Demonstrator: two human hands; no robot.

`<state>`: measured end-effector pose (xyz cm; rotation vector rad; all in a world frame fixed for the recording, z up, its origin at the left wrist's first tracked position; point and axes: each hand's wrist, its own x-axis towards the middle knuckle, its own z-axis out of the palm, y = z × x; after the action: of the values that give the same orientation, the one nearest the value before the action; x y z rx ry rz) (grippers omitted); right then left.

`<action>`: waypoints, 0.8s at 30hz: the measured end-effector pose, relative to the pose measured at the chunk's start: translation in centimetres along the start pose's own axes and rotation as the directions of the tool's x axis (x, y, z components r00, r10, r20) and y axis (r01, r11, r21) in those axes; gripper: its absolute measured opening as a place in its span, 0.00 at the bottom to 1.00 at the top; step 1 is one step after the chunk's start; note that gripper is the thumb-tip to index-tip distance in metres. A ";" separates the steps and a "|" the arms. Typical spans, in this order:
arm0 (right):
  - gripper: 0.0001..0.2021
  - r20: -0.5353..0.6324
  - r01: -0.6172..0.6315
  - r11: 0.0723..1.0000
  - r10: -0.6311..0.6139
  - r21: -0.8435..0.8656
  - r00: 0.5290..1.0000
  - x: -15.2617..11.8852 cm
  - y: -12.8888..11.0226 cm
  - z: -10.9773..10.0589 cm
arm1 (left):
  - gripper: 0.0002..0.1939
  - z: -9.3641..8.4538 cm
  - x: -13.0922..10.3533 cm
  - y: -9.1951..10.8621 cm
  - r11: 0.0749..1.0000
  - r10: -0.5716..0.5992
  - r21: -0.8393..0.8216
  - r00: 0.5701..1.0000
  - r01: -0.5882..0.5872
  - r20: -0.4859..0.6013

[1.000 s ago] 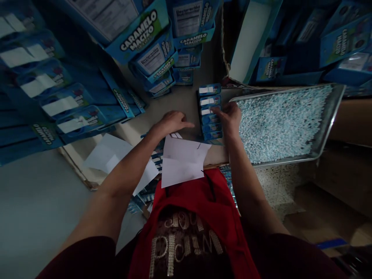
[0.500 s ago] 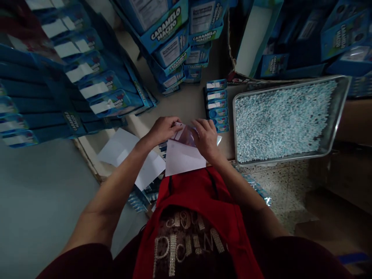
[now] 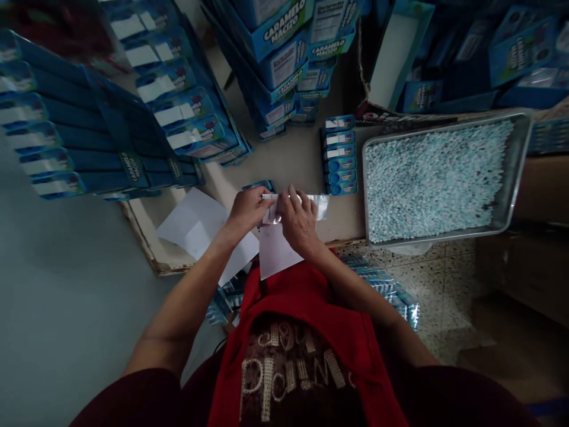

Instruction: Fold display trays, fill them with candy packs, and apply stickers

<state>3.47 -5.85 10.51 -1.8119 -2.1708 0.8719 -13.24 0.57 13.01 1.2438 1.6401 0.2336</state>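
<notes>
Left hand point(image 3: 249, 209) and right hand point(image 3: 299, 220) together, pinching clear plastic bag point(image 3: 320, 205) over white paper point(image 3: 275, 254); candy tray point(image 3: 515, 172) right of hands on counter point(image 3: 293, 163).

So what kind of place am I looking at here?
Most likely a small candy packing room. Stacks of blue "Caramelo Macizo" cartons surround a worktable, a metal tray holds loose pale blue candies, and the left hand and right hand hold a clear wrapper.

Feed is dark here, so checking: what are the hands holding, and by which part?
Both hands, left hand and right hand, hold a clear plastic sleeve, pinching it near its left end.
</notes>
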 end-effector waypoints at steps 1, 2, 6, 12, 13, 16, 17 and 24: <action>0.30 0.011 -0.010 1.000 0.010 -0.006 1.000 0.0 -0.2 -0.2 | 0.06 0.0 -0.4 -0.1 1.000 0.003 0.006 1.000 -0.003 -0.007; 0.29 0.026 -0.015 1.000 0.015 -0.016 1.000 0.1 -0.4 -0.3 | 0.06 -0.1 -0.7 -0.1 1.000 0.006 0.013 1.000 -0.005 -0.018; 0.28 0.060 0.034 0.998 -0.031 -0.052 0.998 0.1 -1.5 0.1 | 0.07 -0.3 -1.5 -0.9 0.999 0.004 0.042 0.996 -0.001 -0.086; 0.18 0.113 0.145 0.989 -0.146 0.019 0.983 -4.0 -1.6 0.5 | 0.08 -1.3 -2.1 -3.0 0.999 -0.013 0.035 0.990 0.018 -0.142; 0.14 0.141 0.146 0.987 -0.153 0.063 0.978 -4.8 -1.4 0.2 | 0.08 -1.5 -2.2 -3.2 1.000 -0.010 0.025 0.988 0.014 -0.155; 0.10 0.102 0.084 0.979 -0.103 0.183 0.989 -5.5 -0.6 -1.2 | 0.09 -1.8 -2.7 -3.3 1.000 0.023 -0.016 0.990 -0.025 -0.141; 0.12 0.044 0.072 0.977 -0.082 0.200 0.996 -5.1 -0.4 -1.6 | 0.09 -1.8 -2.9 -3.2 0.999 0.039 -0.025 0.991 -0.042 -0.129; 0.23 0.066 0.099 0.993 -0.103 0.069 0.992 2.1 -1.2 -0.9 | 0.09 -0.6 -3.6 -1.5 0.997 0.071 0.015 0.983 -0.070 -0.170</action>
<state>2.45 -3.70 11.41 -1.6499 -2.2259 0.9844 -14.81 -2.77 14.46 1.3201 1.7453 0.3866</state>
